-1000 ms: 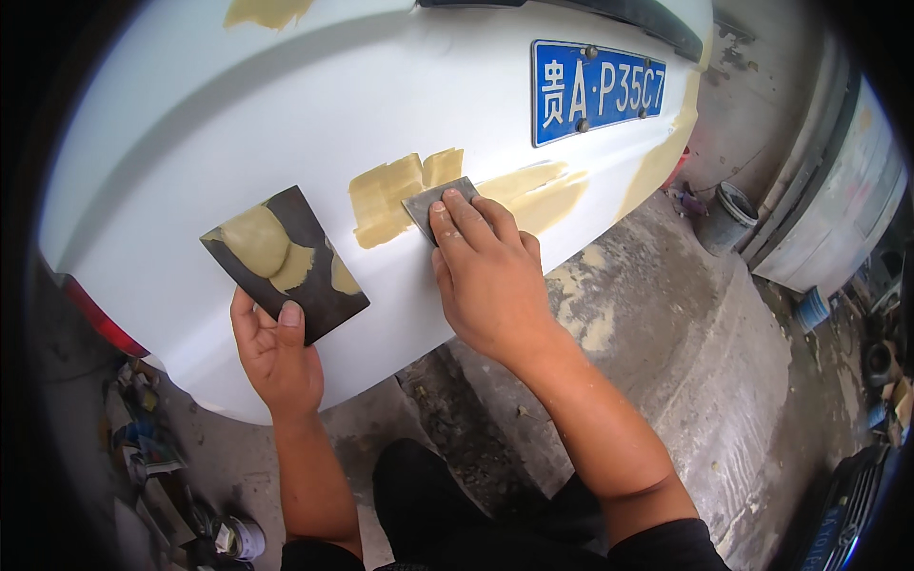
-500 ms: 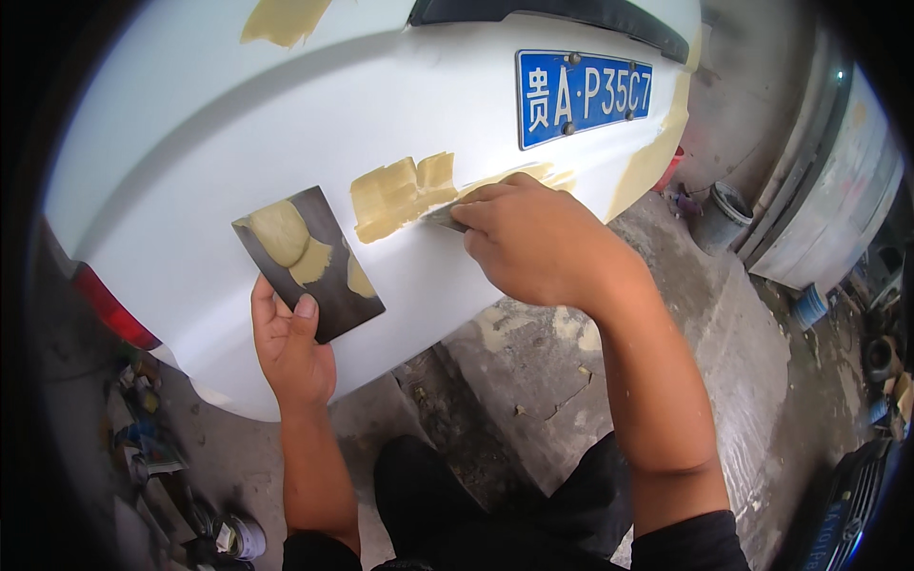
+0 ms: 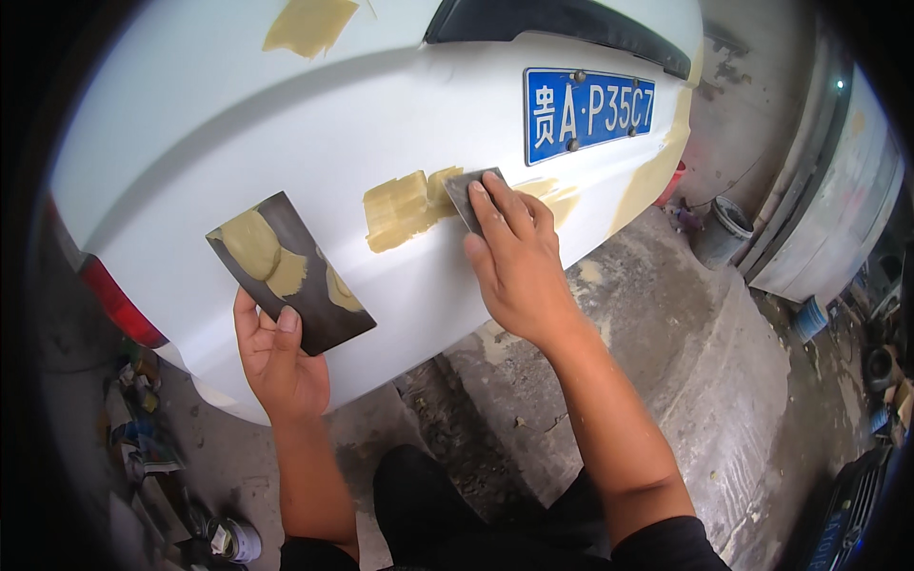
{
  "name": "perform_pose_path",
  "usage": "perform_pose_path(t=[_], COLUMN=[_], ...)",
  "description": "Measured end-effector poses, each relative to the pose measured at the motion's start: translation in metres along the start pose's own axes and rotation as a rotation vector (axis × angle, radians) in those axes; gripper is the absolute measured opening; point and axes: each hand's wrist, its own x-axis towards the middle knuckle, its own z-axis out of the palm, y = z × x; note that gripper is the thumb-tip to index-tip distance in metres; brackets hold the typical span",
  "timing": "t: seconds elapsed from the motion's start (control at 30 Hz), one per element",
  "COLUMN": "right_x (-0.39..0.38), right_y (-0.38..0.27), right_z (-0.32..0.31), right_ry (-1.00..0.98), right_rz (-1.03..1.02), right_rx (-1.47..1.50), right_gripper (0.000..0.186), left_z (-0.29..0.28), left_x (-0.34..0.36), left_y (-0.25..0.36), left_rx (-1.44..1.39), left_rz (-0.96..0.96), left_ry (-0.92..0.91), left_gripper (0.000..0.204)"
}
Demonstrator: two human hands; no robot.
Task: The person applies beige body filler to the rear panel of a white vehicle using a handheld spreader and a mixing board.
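My left hand (image 3: 282,371) grips a dark rectangular board (image 3: 324,319) with thick beige paste (image 3: 249,246) on it, held in front of a white car tailgate (image 3: 181,152). My right hand (image 3: 514,262) presses a thin grey spreader (image 3: 460,195) against the tailgate, fingers on its back and thumb at its lower side. The spreader lies at the right end of a streaky beige patch (image 3: 400,209), with more beige smears to its right, partly behind my fingers. A blue number plate (image 3: 586,114) sits above, and another beige patch (image 3: 305,24) is higher up at the left.
A red tail light (image 3: 122,305) is at the left. Below are stained concrete (image 3: 647,343) and my dark-clad legs. A grey bucket (image 3: 722,238), a blue container (image 3: 810,317), a leaning pale panel (image 3: 828,228) and a dark grille (image 3: 852,495) line the right. Clutter and a white tub (image 3: 243,538) lie lower left.
My right hand and spreader moved right and slightly up from a second ago. Halfway through, the wrist was turned more sideways; now the spreader's back shows again. My left hand with the board shifted only slightly.
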Motion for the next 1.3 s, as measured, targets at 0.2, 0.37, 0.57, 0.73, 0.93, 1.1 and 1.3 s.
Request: perform_pose_path(t=[0.2,0.37,0.57,0.73,0.93,1.1,1.3], right_x=[0.017,-0.002,0.01,0.039,0.034,0.021,0.018], right_y=[-0.007,-0.02,-0.028,-0.033,-0.023,-0.02,-0.05], right_z=[0.033,0.028,-0.006,-0.032,-0.051,-0.022,-0.014], right_ry=[0.032,-0.084,-0.395,-0.677,-0.57,-0.307,-0.496], right_rz=[0.028,0.028,0.072,0.098,0.091,0.061,0.065], right_rx=[-0.088,-0.17,-0.247,-0.299,-0.186,-0.171,-0.315], right_gripper=[0.047,0.044,0.042,0.041,0.042,0.041,0.039], left_z=[-0.019,-0.021,-0.021,-0.019,-0.026,-0.027,-0.026], left_x=[0.001,-0.001,-0.001,-0.001,0.002,0.001,-0.002], left_y=[-0.012,-0.016,-0.019,-0.019,-0.016,-0.022,-0.019], left_rx=[0.055,0.063,0.076,0.082,0.082,0.086,0.114], left_rz=[0.01,0.012,0.047,0.035,0.006,0.01,0.018], left_ry=[0.083,0.082,0.071,0.078,0.069,0.052,0.061], left_gripper=[0.052,0.053,0.053,0.053,0.054,0.055,0.051])
